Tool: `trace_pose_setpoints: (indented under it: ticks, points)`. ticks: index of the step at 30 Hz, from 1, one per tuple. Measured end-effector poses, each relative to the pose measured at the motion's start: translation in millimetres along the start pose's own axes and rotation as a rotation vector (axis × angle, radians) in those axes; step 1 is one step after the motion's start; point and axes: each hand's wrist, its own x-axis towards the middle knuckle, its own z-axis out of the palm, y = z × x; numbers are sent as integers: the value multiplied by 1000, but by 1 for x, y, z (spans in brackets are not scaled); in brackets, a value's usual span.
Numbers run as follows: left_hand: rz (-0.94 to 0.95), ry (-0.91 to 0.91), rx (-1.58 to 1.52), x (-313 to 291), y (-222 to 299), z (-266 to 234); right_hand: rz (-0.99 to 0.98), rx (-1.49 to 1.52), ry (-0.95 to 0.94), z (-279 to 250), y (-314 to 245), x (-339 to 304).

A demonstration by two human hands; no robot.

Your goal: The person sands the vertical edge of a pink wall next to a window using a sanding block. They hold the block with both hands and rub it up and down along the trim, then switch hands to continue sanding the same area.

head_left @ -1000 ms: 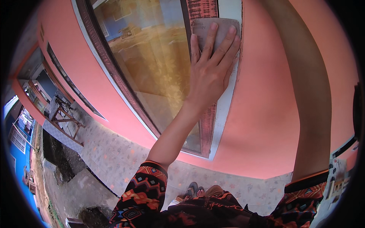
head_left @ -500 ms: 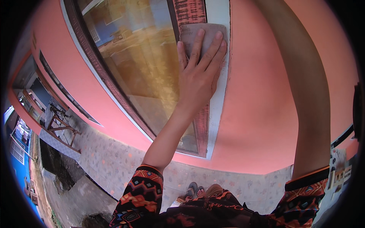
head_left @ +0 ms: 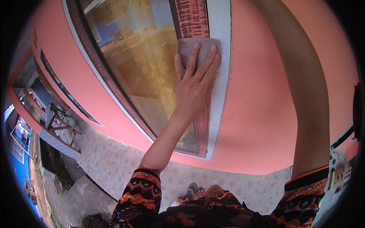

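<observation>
- One flat left hand (head_left: 193, 91), fingers spread, presses a grey sheet (head_left: 203, 49) — sandpaper, probably — against the streaked window frame (head_left: 193, 19) beside the glass (head_left: 142, 64).
- Both have slid lower, uncovering more streaked surface above — likely a downward rubbing stroke.
- The right arm (head_left: 311, 91) reaches upward; the right hand is out of view, its grip unknown.

1. The floor (head_left: 121, 152) is paved in pale grey tiles (head_left: 266, 190) patterned with darker grey and orange blotches.
2. On it, near the lower edge of the view, rest 2 feet (head_left: 200, 193) in dark sandals (head_left: 193, 186).
3. Farther left, well apart from the feet, 1 brown wooden trestle (head_left: 64, 128) stands on it.
</observation>
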Motion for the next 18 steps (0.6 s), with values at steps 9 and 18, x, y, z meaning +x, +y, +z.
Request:
trace_pose_setpoints:
  ticks: [9, 18]
  points:
    - [40, 36, -33, 28, 2, 2, -80, -62, 133, 12, 2, -1]
    - [11, 42, -34, 18, 2, 3, -60, -47, 35, 1, -2, -2]
